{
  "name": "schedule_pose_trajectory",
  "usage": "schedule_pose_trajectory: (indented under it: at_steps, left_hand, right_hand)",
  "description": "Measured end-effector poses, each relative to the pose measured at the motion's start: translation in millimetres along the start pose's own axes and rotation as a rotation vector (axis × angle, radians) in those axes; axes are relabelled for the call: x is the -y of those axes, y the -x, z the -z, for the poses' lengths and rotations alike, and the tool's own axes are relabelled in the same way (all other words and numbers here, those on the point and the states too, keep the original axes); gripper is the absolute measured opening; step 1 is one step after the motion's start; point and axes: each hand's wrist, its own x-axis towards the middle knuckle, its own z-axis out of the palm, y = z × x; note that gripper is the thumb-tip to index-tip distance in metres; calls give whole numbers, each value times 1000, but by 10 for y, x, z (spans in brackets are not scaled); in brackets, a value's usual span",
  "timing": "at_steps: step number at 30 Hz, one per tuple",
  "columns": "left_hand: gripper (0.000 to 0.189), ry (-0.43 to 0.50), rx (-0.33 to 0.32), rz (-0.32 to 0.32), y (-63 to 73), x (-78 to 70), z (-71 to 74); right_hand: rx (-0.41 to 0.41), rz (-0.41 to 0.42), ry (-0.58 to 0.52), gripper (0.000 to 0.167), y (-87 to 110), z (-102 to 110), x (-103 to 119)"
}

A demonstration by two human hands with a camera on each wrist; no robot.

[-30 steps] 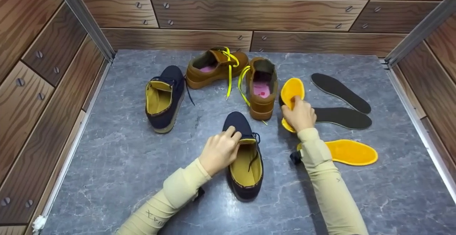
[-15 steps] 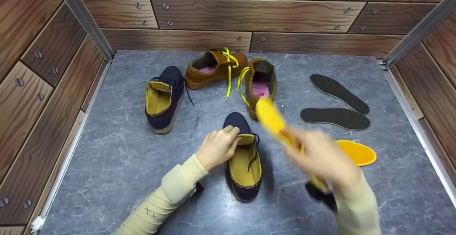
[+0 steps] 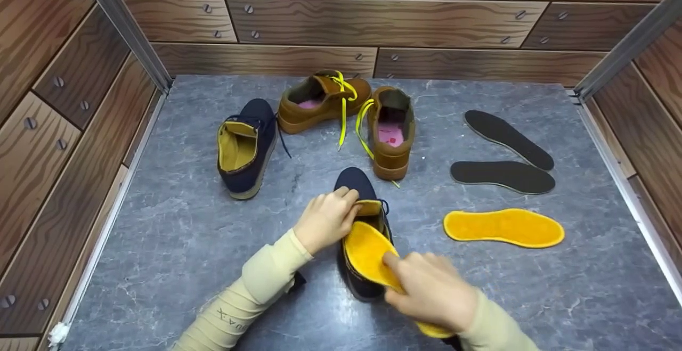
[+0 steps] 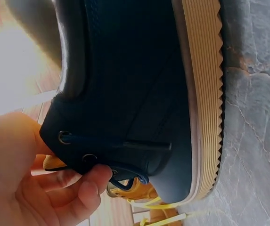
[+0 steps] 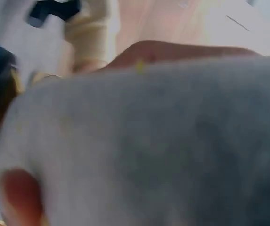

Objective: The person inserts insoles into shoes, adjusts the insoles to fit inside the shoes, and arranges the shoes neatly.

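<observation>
A navy shoe [image 3: 353, 182] with a tan lining stands at the front middle, toe pointing away. My left hand [image 3: 326, 215] grips its upper by the tongue; in the left wrist view, the fingers [image 4: 94, 183] pinch the flap beside the lace eyelets. My right hand [image 3: 434, 290] holds a yellow insole [image 3: 367, 250] at mid-length, its front end slanting down over the shoe's opening and overlapping it. The insole's greyish underside [image 5: 149, 141] fills most of the right wrist view, blurred. A matching yellow insole [image 3: 503, 227] lies flat to the right.
Two black insoles [image 3: 503, 176] lie at the right. At the back stand two brown shoes [image 3: 391, 162] with yellow laces and pink inside. Another navy shoe [image 3: 242, 180] is at the left. Wood-patterned walls [image 3: 373, 18] enclose the grey marbled surface on three sides.
My right hand has lifted the yellow insole from beside the black ones and brought it left and nearer, over the navy shoe. My left hand stays at the shoe's tongue.
</observation>
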Motion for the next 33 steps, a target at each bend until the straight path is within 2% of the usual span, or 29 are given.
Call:
schedule_pose_trajectory:
  at_steps: [3,6,10,16,20,26,30,33]
  left_hand:
    - [12,-10,-2,-5,0,-9,-4]
    - [12,-14,-9,-13,6,-15,-14]
    - [12,-12,-9,-18,18,-23,-26]
    - [11,-29,1,-15,6,-22,-13]
    - [11,-31,3,-16,-1,-26,5]
    - [13,-11,4,-22,-5,-26,18]
    - [12,-8,8,-20,-6,-18,17]
    - [12,-11,4,-21,-8,-9,15]
  right_hand:
    - [-53,-32,51,33,-99,-162,10]
    - [-116,-48,76,30,-167,-244,36]
    - [-169,-32,76,19,-197,-225,98]
    - [-206,-20,65,21,-337,-229,160]
    - [-247,-55,80,20,-542,-319,137]
    - [-280,-147,156,5,-852,-541,45]
    - [-314,-195,186,11,-960,-647,-7]
    - [-335,-201,187,12,-983,-680,-16]
